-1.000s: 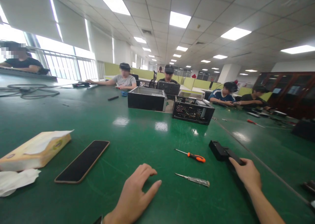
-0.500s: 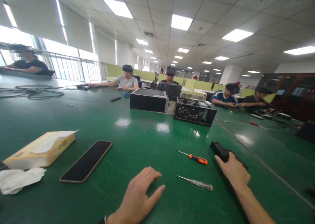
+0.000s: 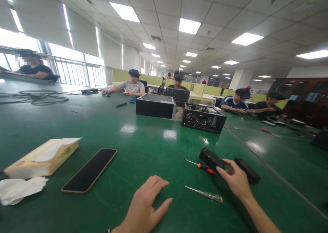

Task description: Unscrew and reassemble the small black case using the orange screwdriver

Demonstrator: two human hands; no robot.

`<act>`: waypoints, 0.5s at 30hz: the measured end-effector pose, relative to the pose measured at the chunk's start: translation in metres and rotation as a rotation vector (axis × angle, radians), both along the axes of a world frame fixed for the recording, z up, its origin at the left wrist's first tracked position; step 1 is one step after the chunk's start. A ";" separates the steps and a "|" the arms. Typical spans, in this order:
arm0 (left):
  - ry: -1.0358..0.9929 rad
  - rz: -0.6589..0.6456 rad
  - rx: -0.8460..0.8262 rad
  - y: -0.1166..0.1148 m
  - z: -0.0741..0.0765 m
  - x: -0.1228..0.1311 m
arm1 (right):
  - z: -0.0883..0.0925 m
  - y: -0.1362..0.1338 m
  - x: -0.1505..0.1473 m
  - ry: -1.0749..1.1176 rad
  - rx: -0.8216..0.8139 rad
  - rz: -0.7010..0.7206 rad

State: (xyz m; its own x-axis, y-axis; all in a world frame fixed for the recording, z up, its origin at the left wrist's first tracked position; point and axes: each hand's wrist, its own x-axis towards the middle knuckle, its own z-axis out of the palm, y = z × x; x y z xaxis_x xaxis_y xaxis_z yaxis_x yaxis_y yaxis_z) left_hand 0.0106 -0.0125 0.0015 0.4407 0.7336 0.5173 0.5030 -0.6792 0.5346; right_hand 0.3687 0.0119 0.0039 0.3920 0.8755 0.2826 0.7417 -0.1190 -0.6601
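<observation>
My right hand (image 3: pixel 237 178) grips one end of a black oblong block (image 3: pixel 210 158) whose exact kind I cannot make out. This block hangs over the handle of an orange-and-black screwdriver (image 3: pixel 202 166) and partly covers it. Just right of my fingers, a second black block (image 3: pixel 247 169) lies on the green table (image 3: pixel 143 151). Closer to me is a clear-handled screwdriver (image 3: pixel 205 193), its tip pointing left. My left hand (image 3: pixel 147 204) rests at the near edge, fingers apart and holding nothing.
To the left are a phone (image 3: pixel 89 171), a tissue pack (image 3: pixel 43 158) and a crumpled tissue (image 3: pixel 22 190). Two computer cases (image 3: pixel 155 106) stand across the table. A co-worker in grey (image 3: pixel 134 86) and several other people sit around it. Cables (image 3: pixel 38 96) lie far left.
My right hand has lifted one black block and carried it left, away from the second block, over the orange screwdriver's handle. My left hand has hardly moved.
</observation>
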 end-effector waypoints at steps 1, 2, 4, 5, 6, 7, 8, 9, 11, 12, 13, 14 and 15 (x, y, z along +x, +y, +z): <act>-0.005 0.009 0.018 0.000 -0.001 -0.001 | 0.001 -0.007 -0.016 0.066 0.010 0.154; -0.006 0.020 0.035 0.001 -0.001 -0.001 | 0.002 -0.014 -0.033 0.127 0.005 0.312; 0.011 0.035 0.057 0.000 -0.001 -0.002 | 0.004 -0.030 -0.066 0.155 -0.036 0.558; 0.032 0.032 0.056 0.000 0.001 -0.002 | 0.005 -0.037 -0.081 0.128 -0.072 0.640; 0.060 0.019 0.045 -0.001 0.002 -0.001 | 0.007 -0.043 -0.093 0.089 -0.107 0.696; 0.097 -0.006 0.022 -0.002 0.005 0.000 | 0.007 -0.048 -0.102 0.053 -0.141 0.736; 0.133 -0.033 -0.008 -0.003 0.007 0.001 | 0.008 -0.052 -0.107 0.026 -0.168 0.764; 0.164 -0.058 -0.044 -0.004 0.009 0.002 | 0.008 -0.053 -0.109 0.011 -0.182 0.787; 0.182 -0.074 -0.085 -0.005 0.013 0.005 | 0.007 -0.049 -0.102 0.018 -0.151 0.818; 0.178 -0.078 -0.089 -0.005 0.014 0.006 | 0.005 -0.044 -0.095 0.030 -0.103 0.799; 0.170 -0.075 -0.088 -0.005 0.014 0.006 | 0.003 -0.037 -0.086 0.038 -0.040 0.743; 0.159 -0.074 -0.086 -0.005 0.014 0.006 | 0.000 -0.029 -0.075 0.045 0.032 0.647; 0.145 -0.071 -0.081 -0.005 0.014 0.006 | -0.004 -0.020 -0.063 0.050 0.099 0.526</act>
